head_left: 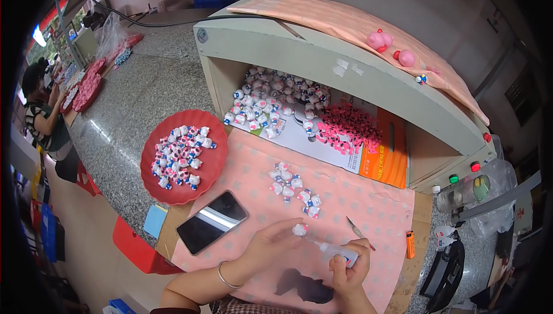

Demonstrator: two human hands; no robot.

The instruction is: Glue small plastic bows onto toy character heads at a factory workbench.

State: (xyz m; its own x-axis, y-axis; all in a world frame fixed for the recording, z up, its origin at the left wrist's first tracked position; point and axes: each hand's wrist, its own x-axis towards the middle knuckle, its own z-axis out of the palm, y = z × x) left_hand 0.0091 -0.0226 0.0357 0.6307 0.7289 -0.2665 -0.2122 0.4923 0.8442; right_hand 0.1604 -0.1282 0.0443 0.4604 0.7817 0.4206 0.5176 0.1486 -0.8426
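Note:
Between the fingertips of my left hand (268, 248) is a small white figurine part (299, 229) with a pink spot. My right hand (352, 271) grips a small clear squeeze bottle (337, 253), its thin nozzle pointing toward that part, close by; I cannot tell if they touch. Beyond my hands, several white, blue and pink figurines (287, 181) lie on the pink patterned cloth (247, 158). A dark stain or piece (304, 286) shows on the cloth below my hands. To the right lies a slim brush-like tool (358, 232).
A red scalloped bowl (151, 179) of figurines and a phone (212, 222) lie left. An open-fronted cabinet (259, 43) ahead holds piles of white figurines (259, 107) and pink pieces (348, 130). An orange lighter (410, 245) lies right. Another person (43, 107) sits far left.

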